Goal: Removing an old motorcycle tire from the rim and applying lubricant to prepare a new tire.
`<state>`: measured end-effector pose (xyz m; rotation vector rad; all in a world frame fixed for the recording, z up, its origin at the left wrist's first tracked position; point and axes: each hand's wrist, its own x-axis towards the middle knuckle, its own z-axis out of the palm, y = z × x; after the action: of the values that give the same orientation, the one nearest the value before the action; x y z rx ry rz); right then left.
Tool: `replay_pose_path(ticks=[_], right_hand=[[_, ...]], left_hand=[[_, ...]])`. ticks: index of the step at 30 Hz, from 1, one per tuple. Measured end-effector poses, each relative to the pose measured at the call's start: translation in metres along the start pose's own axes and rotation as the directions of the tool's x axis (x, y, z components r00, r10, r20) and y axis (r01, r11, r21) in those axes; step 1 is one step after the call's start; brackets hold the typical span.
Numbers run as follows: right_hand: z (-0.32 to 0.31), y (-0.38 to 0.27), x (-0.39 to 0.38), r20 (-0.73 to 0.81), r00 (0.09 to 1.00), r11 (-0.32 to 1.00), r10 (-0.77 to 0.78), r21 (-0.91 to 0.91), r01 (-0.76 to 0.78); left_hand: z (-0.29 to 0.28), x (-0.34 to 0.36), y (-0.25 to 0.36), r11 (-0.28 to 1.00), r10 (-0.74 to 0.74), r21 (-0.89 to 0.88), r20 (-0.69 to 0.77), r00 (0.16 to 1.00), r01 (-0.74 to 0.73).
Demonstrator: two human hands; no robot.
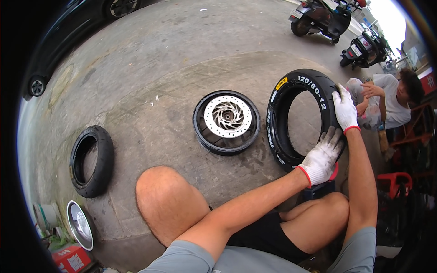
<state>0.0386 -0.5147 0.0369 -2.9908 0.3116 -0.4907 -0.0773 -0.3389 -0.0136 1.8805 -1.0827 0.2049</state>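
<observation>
A black scooter tire (298, 77) with white lettering and a yellow label stands on its tread on the concrete, right of centre. My left hand (320, 154), in a white glove with a dirty grey palm side and red cuff, grips its near lower edge, fingers stretched along the rubber. Higher up, my right hand (345, 109), in a similar glove, holds the outer tread on the right side. To the left of the tire a black wheel rim (200, 129) with a silver brake disc (214, 123) lies flat. The tire's opening holds no rim.
Another black tire (107, 159) rests at the left, near a metal basin (74, 218) and a red box (70, 258). A person (384, 98) crouches at the right by a red plastic stool (395, 182). Two scooters (321, 20) and a dark car (59, 41) are parked farther off.
</observation>
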Motion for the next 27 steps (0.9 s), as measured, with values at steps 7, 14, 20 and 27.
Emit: replay_pose_path(ticks=[7, 14, 20, 27], right_hand=[[-0.006, -0.009, -0.003, -0.015, 1.000, 1.000, 0.002, -0.001, -0.002], [-0.007, -0.011, -0.005, -0.034, 0.999, 1.000, 0.008, -0.002, -0.008], [-0.008, -0.010, -0.005, -0.030, 0.999, 1.000, 0.021, -0.006, -0.022], [-0.008, -0.011, -0.006, -0.038, 0.999, 1.000, 0.019, 0.006, -0.019]], left_hand=[[-0.002, 0.001, 0.000, 1.000, -0.006, -0.023, -0.003, 1.000, 0.006], [-0.002, 0.002, 0.000, 1.000, -0.002, -0.025, -0.012, 1.000, 0.002], [-0.006, 0.002, 0.002, 0.997, -0.011, -0.076, 0.014, 1.000, 0.012], [-0.003, 0.002, 0.002, 0.999, 0.006, -0.039, -0.025, 1.000, -0.007]])
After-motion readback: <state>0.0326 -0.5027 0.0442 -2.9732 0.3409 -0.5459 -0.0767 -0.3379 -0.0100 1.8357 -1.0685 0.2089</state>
